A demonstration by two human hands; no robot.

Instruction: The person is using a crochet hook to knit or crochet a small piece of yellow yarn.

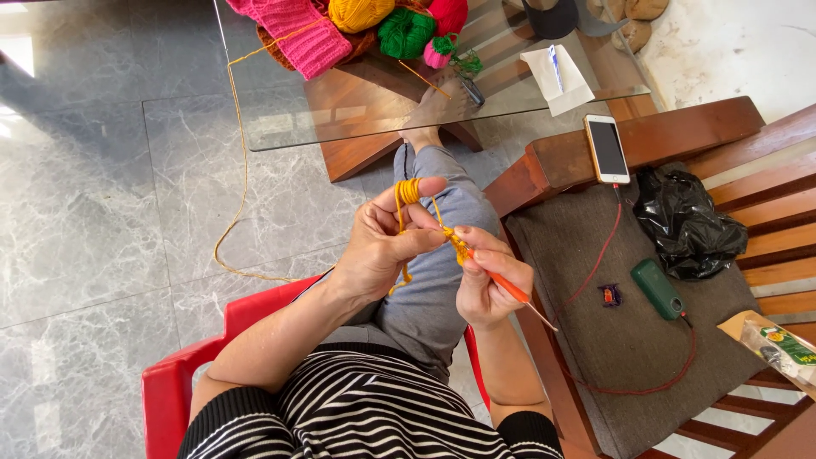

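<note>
My left hand (384, 242) has mustard-yellow yarn (407, 192) wound several times around its index finger and pinches the small crocheted start between thumb and fingers. My right hand (486, 276) grips an orange-handled crochet hook (512, 291), its tip in the yellow stitches (459, 246) between both hands. The yarn strand (236, 170) runs down to the floor and up onto the glass table (280, 127), toward a yellow yarn ball (359, 13).
On the table lie a pink knitted piece (297, 34), green yarn (405, 32), a red ball and a paper with a pen. A wooden bench to my right holds a phone (607, 149) on a red cable, a black bag (687, 225), a green case. I sit on a red chair (170, 382).
</note>
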